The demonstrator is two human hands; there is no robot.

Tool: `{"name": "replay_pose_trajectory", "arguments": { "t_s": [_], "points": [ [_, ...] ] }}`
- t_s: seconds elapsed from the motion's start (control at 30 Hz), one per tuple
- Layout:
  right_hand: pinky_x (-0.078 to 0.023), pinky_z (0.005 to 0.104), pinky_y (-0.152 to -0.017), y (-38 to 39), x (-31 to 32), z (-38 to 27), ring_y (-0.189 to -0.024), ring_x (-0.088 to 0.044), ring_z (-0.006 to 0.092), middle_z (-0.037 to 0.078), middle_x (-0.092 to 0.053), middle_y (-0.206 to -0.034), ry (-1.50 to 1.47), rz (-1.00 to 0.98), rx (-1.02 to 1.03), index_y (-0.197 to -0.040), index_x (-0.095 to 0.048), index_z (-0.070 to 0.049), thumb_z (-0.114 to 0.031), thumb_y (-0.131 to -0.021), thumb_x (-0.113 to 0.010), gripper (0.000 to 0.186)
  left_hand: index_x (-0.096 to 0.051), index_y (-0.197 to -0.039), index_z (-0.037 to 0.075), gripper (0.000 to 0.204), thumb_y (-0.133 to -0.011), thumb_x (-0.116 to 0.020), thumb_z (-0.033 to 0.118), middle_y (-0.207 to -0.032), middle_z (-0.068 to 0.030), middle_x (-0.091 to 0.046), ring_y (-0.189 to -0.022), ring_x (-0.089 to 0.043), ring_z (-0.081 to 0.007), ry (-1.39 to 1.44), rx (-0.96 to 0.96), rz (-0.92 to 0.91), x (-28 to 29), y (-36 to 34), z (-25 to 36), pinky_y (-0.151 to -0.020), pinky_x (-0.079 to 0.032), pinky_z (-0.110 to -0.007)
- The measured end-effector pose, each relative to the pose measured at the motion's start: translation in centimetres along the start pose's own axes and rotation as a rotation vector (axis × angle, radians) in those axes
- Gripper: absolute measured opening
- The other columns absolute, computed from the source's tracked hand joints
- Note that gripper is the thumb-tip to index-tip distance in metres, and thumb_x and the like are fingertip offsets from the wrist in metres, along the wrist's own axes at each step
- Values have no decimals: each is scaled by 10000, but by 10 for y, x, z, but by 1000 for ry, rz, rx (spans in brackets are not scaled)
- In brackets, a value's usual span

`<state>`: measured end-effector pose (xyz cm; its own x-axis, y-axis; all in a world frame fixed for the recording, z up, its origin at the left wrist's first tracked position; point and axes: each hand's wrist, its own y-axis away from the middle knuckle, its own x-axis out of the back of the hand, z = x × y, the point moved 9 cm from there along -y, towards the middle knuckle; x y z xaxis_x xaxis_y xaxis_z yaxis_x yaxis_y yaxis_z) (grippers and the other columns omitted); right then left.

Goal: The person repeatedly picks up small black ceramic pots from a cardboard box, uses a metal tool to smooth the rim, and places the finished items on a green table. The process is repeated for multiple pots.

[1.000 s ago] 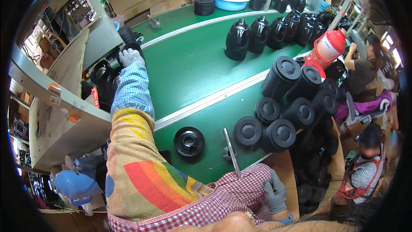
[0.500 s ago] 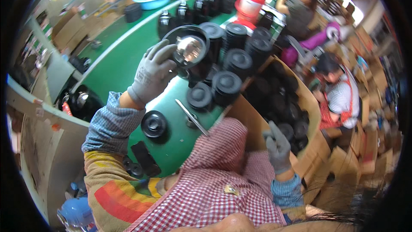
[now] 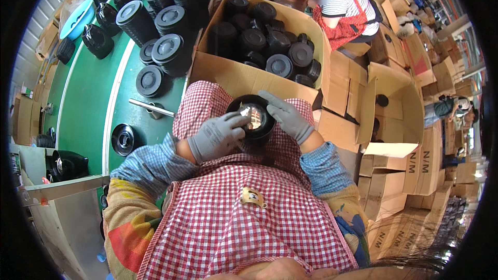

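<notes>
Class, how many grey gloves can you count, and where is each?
2: one on the left hand, at the left of the black part; one on the right hand, at its right. The co-workers show no clear hands, so more may be hidden.

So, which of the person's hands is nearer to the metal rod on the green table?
Left. The left hand is right of the metal rod, at the left side of the black round part; the right hand is farther right, at its other side.

Large black capitals (image 3: 426, 162) — printed on stacked brown cartons (image 3: 423, 179), right side.
</notes>
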<state>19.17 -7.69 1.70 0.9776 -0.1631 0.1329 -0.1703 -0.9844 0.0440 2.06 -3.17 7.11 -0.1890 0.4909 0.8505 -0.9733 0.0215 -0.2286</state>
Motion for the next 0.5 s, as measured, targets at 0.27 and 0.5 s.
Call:
{"name": "replay_pose_trajectory", "arguments": {
  "t_s": [0.27, 0.5],
  "points": [
    [-423, 366, -1127, 17, 3, 4, -1331, -563, 287, 171, -582, -1451, 350, 52, -10, -1448, -545, -23, -158, -1000, -589, 470, -657, -1016, 105, 252, -819, -749, 234, -1411, -116, -548, -1247, -575, -320, -22, -14, -67, -31, -4, 22, -814, -604, -404],
    [-332, 518, -1170, -2, -7, -31, -1382, -474, 373, 147, -568, -1451, 872, -159, 290, -1283, -678, -131, -503, -783, -786, 633, -687, -1088, 80, 299, -817, -799, 140, -1231, -126, -662, -1083, -682, -287, 292, 5, 62, 28, -14, -8, -803, -608, -377]
  ]
}}
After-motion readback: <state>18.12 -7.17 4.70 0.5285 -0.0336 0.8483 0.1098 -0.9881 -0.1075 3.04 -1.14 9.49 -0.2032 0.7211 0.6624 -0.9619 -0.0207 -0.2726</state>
